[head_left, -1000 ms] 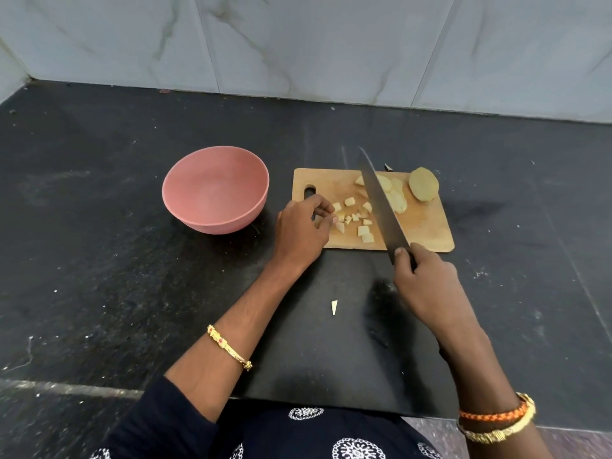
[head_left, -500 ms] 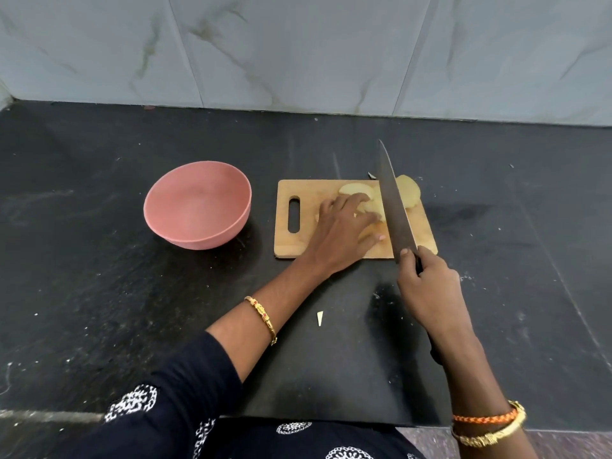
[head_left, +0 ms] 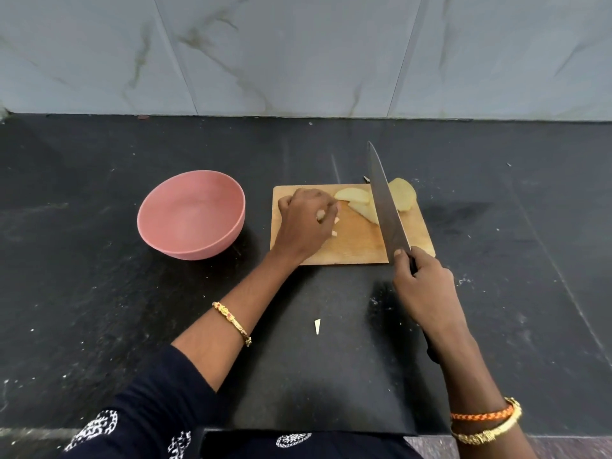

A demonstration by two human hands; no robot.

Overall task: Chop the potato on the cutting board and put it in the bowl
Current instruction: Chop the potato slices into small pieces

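A wooden cutting board [head_left: 357, 241] lies on the black counter, right of an empty pink bowl [head_left: 191, 215]. My left hand [head_left: 304, 223] is cupped over the board's left part, closed around small potato cubes [head_left: 320, 216]; two loose cubes show at its fingertips. Potato slices [head_left: 352, 196] and a larger potato piece [head_left: 403, 194] lie at the board's far end. My right hand [head_left: 420, 283] grips the handle of a long knife [head_left: 384, 197], whose blade slants above the board between the slices and the larger piece.
One stray potato sliver [head_left: 317, 326] lies on the counter in front of the board. A tiny scrap [head_left: 366, 178] sits just beyond the board's far edge. A marble-tiled wall [head_left: 298, 54] bounds the counter at the back.
My left hand swept over the scattered cubes, gathered them and drew back toward the board's left side, closing on them. The knife stayed raised in my right hand.
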